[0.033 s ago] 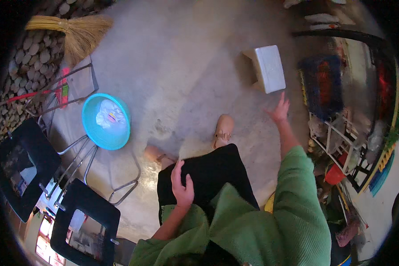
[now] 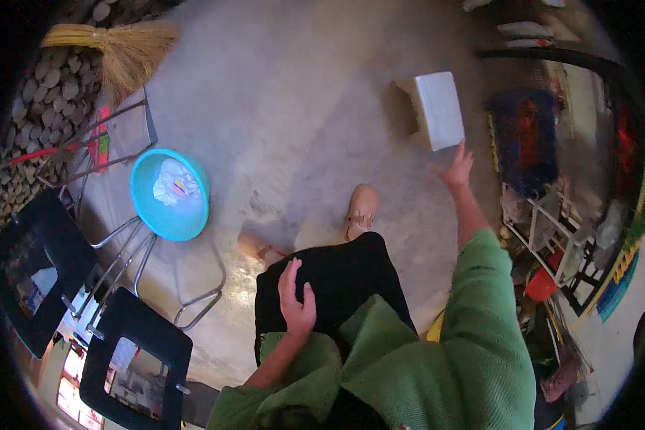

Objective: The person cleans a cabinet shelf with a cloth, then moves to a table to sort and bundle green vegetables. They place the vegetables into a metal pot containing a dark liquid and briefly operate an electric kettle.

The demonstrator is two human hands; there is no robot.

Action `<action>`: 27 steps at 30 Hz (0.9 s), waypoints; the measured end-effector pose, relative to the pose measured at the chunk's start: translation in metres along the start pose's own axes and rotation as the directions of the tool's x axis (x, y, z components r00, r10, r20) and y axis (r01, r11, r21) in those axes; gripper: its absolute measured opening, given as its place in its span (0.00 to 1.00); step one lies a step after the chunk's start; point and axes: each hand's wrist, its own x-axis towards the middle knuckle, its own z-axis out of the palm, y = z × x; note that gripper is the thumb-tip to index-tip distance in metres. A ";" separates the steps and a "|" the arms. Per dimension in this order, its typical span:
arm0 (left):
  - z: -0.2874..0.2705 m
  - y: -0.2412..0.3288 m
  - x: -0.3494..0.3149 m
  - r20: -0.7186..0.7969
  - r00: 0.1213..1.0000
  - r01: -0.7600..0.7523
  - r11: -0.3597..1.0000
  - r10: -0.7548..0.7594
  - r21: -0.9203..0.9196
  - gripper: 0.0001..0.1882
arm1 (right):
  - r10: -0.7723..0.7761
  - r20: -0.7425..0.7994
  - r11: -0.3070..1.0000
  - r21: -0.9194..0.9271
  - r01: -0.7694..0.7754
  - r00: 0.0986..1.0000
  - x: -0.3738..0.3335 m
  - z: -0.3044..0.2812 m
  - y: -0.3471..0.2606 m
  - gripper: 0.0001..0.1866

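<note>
A small white stool (image 2: 439, 109) stands on the concrete floor ahead of me on the right. My right hand (image 2: 457, 170) reaches toward its near edge, fingers spread and holding nothing; whether a fingertip touches the stool I cannot tell. Over my dark-clad lap hovers my left hand (image 2: 298, 304), empty, with its fingers stretched out and the thumb apart. To the left, a turquoise plastic basin (image 2: 142, 188) holds a crumpled white cloth or bag (image 2: 172, 180) with a small coloured print.
Two black-framed chairs (image 2: 132, 351) with metal legs are at the lower left. A straw broom (image 2: 132, 57) and a dustpan (image 2: 130, 129) lie by a heap of round, stone-like pieces (image 2: 57, 86). Along the right side runs a cluttered rack (image 2: 552, 222) with a red container (image 2: 541, 284).
My right hand has shifted slightly right, its fingertips now at the stool's near corner. The view has moved a little; my left hand keeps its pose.
</note>
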 end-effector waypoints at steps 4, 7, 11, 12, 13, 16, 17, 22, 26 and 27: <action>0.034 -0.022 0.016 0.008 1.000 -0.030 0.996 0.029 0.078 0.27 | 0.033 -0.029 0.974 -0.223 -0.038 0.999 0.101 0.006 0.006 0.76; 0.049 -0.054 0.028 -0.004 0.998 0.061 0.997 -0.061 0.038 0.24 | -0.195 0.162 0.981 0.037 0.191 0.967 0.151 0.014 0.019 0.72; 0.058 -0.079 0.043 -0.085 0.963 0.234 0.949 -0.257 -0.213 0.22 | -0.235 -0.039 0.970 -0.074 0.232 0.971 0.145 0.044 0.026 0.74; 0.057 -0.081 0.044 -0.094 0.967 0.206 0.945 -0.236 -0.253 0.21 | -0.139 -0.053 0.973 -0.195 0.126 0.989 0.141 0.043 0.023 0.74; 0.056 -0.081 0.045 -0.098 0.970 0.192 0.947 -0.224 -0.258 0.21 | -0.128 -0.066 0.963 -0.245 0.108 0.990 0.135 0.044 0.015 0.74; 0.050 -0.080 0.045 -0.108 0.972 0.176 0.948 -0.211 -0.266 0.20 | -0.006 -0.079 0.951 -0.310 -0.018 0.997 0.120 0.039 -0.033 0.71; 0.047 -0.083 0.045 -0.125 0.967 0.183 0.944 -0.223 -0.273 0.19 | 0.039 -0.057 0.967 -0.250 -0.053 0.998 0.110 0.039 -0.056 0.69; 0.033 -0.097 0.049 -0.145 0.931 0.251 0.875 -0.336 -0.414 0.16 | -0.389 -0.127 0.854 0.320 0.409 0.912 0.052 0.077 -0.236 0.63; 0.015 -0.097 0.056 -0.142 0.896 0.291 0.798 -0.421 -0.528 0.15 | -0.761 -0.138 0.641 -0.014 0.767 0.633 0.012 0.108 -0.462 0.65; 0.010 -0.096 0.059 -0.155 0.885 0.284 0.772 -0.440 -0.568 0.14 | -0.784 -0.140 0.616 -0.048 0.786 0.605 0.000 0.117 -0.521 0.64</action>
